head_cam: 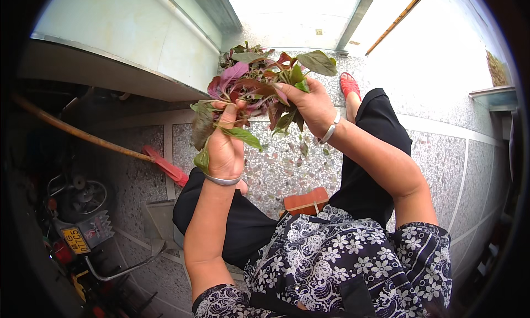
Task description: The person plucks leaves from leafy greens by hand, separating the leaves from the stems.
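Observation:
Both hands are raised over the floor between my knees. My left hand (225, 150) pinches a sprig of leafy greens (203, 121) between thumb and fingers, its green leaves hanging down beside the wrist. In my right hand (314, 107) is a bunch of similar leaves (316, 63), green and reddish, gripped between thumb and curled fingers. Beyond and partly behind the hands lies a heap of purple-and-green leaves (234, 73), which look like red amaranth. The hands and held leaves hide part of this heap, and its support cannot be made out.
Loose leaf bits (304, 149) lie on the terrazzo floor (269, 169). A reddish wooden stool (306, 200) is beneath me. Leftward are a red-headed broom (165, 165), a metal dustpan (159, 218) and a parked motorbike (83, 198). A pale cabinet (136, 32) stands upper left, a pole (399, 20) upper right.

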Available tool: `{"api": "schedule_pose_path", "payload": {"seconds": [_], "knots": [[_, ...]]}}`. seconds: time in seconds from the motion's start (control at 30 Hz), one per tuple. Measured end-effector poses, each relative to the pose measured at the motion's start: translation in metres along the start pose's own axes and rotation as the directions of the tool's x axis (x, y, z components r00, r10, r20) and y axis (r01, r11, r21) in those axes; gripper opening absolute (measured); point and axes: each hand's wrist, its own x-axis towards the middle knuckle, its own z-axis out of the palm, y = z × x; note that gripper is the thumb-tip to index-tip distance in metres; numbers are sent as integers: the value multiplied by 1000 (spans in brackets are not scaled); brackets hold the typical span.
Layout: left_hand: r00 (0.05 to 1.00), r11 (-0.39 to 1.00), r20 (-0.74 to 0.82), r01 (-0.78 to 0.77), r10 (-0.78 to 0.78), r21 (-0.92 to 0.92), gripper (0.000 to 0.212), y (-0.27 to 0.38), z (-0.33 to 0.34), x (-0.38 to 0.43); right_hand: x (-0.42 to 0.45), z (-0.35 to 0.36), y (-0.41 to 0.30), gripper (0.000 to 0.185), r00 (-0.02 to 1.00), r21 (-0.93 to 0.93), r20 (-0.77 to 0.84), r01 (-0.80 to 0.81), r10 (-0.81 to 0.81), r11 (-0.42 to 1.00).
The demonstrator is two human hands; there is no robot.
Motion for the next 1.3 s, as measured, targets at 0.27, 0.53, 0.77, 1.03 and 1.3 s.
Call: {"api": "schedule_pose_path", "payload": {"seconds": [0.27,0.53,0.77,1.03,1.3], "knots": [[991,990,0,-133,134,-52,12,41,-21,12,3,-16,-8,31,992,-117,93,-69,80,991],[990,992,-63,-126,125,-18,12,49,-31,13,-1,-18,-5,30,961,-297,245,-53,130,953],[984,993,-137,-114,111,-14,10,49,-32,13,-1,-20,-9,26,952,-514,268,13,147,858],[981,992,-148,-127,124,-11,13,50,-41,18,-3,-17,-11,25,956,-361,227,-94,185,928],[995,998,-78,-55,55,2,12,51,-41,16,-3,-15,-21,31,959,-98,133,-240,252,966]]}}
